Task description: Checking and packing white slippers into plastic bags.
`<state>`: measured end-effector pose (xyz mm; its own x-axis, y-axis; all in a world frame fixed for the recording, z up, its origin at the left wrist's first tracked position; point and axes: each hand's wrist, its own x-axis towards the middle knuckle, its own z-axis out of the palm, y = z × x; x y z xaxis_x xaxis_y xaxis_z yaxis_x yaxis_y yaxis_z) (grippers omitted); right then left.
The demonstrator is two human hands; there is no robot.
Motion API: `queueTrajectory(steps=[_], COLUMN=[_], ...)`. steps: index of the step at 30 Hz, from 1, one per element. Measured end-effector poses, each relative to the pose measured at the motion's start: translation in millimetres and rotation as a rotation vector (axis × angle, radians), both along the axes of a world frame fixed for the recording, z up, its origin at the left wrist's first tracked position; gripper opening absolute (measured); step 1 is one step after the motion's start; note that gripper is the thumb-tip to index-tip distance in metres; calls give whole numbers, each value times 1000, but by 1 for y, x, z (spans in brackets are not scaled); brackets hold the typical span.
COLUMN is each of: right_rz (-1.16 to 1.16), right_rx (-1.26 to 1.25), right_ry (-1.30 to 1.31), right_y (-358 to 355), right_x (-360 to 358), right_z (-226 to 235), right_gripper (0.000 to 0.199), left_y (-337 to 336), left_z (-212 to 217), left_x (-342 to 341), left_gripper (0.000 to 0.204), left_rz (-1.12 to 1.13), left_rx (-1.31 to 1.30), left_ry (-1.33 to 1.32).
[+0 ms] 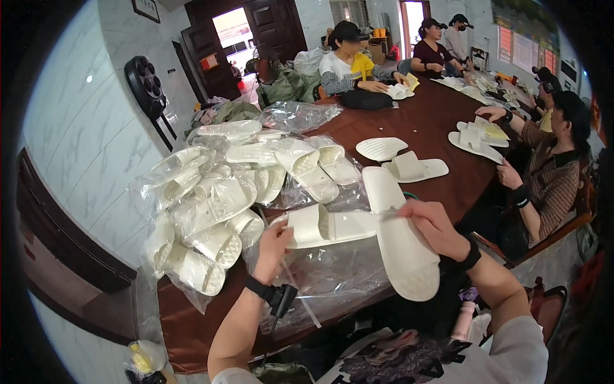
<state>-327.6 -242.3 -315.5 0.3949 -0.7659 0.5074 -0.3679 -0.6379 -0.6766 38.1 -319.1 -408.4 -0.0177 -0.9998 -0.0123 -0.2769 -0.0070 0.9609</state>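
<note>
My left hand [274,248] pinches the side of a white slide slipper [348,226] that lies over clear plastic bags [342,272] at the table's near edge. In my right hand [435,229] is a second white slipper [409,265], held tilted with its patterned face toward me; my fingers grip its middle. The raised slipper overlaps the toe or heel end of the other one; I cannot tell which. Left of my hands rises a heap of bagged white slippers [220,198]. Just beyond my right hand lie two loose slippers [416,168], one of them flat.
A brown cloth covers the long table [441,131]. An empty-looking plastic bag [297,117] lies past the heap. Co-workers sit across and along the right side, one with slippers [476,142] in hand. A black fan [147,83] stands by the marble wall at left.
</note>
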Motion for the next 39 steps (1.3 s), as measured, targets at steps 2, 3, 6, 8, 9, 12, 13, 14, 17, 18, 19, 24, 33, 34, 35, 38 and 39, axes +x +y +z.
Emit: queueTrajectory(steps=[2,3,6,8,9,12,13,14,17,18,19,24,33,34,35,38,39], right_rz=[196,383,613,665,672,643,614,602,440,437,412,308,153,78,-25,-39,-154], right_rx=[-98,-201,-125,-141,-197,-352,-421,-423,-714,-715,-766,-904,-894,-836,-737,-738,-720], right_ry=[83,171,221,348,315,390,302,302,338,334,341,283,402,513,681,639,781], right_y=[-2,-2,9,16,22,24,27,30,38,40,41,44,10,-1,-14,-90,-106], right_x=[-5,-8,8,17,22,29,32,33,37,38,39,42,19,9,1,-46,-59], right_z=[10,13,17,15,16,17,15,14,15,13,11,11,10,10,15,12,18], right_gripper=[24,22,19,17,17,18,16,16,11,11,8,8,6,12,16,14,12], left_y=[2,5,17,28,34,50,55,58,66,67,63,71,88,86,84,79,75], left_z=[16,25,60,89,101,122,124,126,138,140,138,115,53,50,48,29,20], left_x=[1,0,-4,-12,-16,-30,-39,-45,-58,-60,-51,-89,-57,-49,-40,-18,-9], left_gripper=[40,39,38,35,33,27,27,26,31,32,42,65,56,56,49,39,39], left_rz=[16,22,-36,-84,-126,-230,-298,-365,-190,3,-18,-407,-540,-534,-458,-251,-260], left_rx=[-53,-110,-237,-228,-228,-191,-223,-253,-508,-768,-777,-224,203,207,-181,-582,-522], left_ry=[6,17,-45,-98,-105,-86,-113,-140,-127,-135,-204,534,559,562,-77,-763,-704])
